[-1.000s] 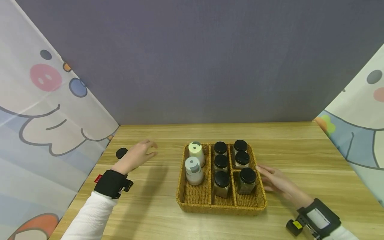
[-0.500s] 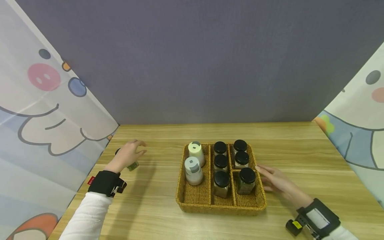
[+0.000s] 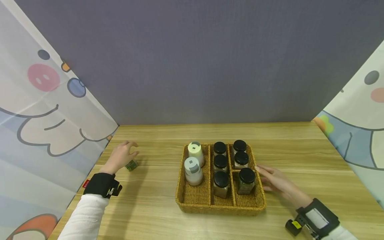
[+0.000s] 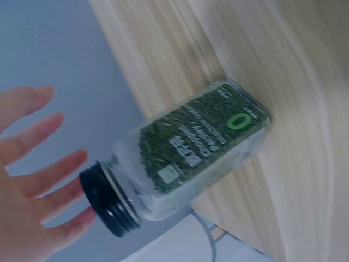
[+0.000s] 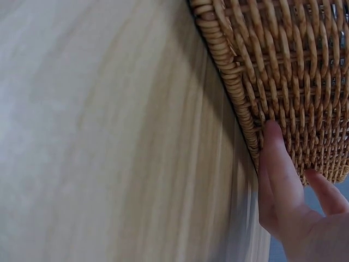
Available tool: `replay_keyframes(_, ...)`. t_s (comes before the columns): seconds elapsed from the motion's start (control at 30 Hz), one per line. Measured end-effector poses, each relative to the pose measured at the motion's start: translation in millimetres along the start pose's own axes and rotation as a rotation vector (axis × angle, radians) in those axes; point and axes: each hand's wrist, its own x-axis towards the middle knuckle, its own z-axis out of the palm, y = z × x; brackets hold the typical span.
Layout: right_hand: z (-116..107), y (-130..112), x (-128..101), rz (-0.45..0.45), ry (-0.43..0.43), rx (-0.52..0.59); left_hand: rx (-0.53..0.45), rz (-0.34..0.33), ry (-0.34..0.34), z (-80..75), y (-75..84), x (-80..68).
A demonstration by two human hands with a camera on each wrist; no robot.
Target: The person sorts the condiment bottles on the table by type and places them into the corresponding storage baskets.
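Taking the wicker basket (image 3: 220, 204) as the landmark: well to its left, near the table's (image 3: 156, 213) left edge, a glass herb jar (image 3: 131, 165) lies on its side on the wood, apart from everything packed in the basket. The left hand (image 3: 121, 156) hangs over that jar. In the left wrist view the fingers (image 4: 38, 164) are spread and nearly straight, with the jar's black cap (image 4: 103, 197) just off the fingertips (touching or a hair short, I cannot tell which), so nothing is gripped yet. The jar (image 4: 188, 150) holds green dried herbs and shows a printed label.

Inside the basket, the left lane carries two white shakers (image 3: 195, 162), the middle lane three black-capped jars (image 3: 221, 161), the right side three more, and each lane has bare weave at its near end.

Against the basket's right wall rests the right hand (image 3: 277, 185), fingers (image 5: 278, 169) laid straight along the weave and curled round nothing; it looks to be steadying the basket.

My reading is that the step in hand is the reach for the stray jar. The next move calls for closing fingers and thumb round its glass body, standing it upright, and carrying it rightward to a free spot in the basket, while the right hand keeps the wall from sliding.
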Motion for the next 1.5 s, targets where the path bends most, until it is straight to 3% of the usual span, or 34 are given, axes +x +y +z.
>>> replay_keyframes(0.2, 0.2, 0.3, -0.5, 0.004, 0.006, -0.005, 0.004, -0.055, -0.019, 2.4, -7.7, -2.9)
replay_keyframes(0.4, 0.4, 0.9, -0.3, 0.007, 0.013, -0.006, 0.001, -0.060, -0.011, 5.5, -15.6, -4.5)
replay_keyframes(0.87, 0.5, 1.3, 0.5, 0.008, 0.018, 0.000, -0.109, -0.110, -0.090, 5.5, -29.4, -11.4)
replay_keyframes(1.27, 0.8, 1.1, -0.4, 0.006, 0.013, -0.022, -0.129, -0.106, -0.111, -0.8, -34.5, -12.4)
replay_keyframes(1.5, 0.7, 1.2, -0.3, 0.013, 0.025, -0.022, -0.085, -0.096, -0.135, -7.2, -31.6, -12.5)
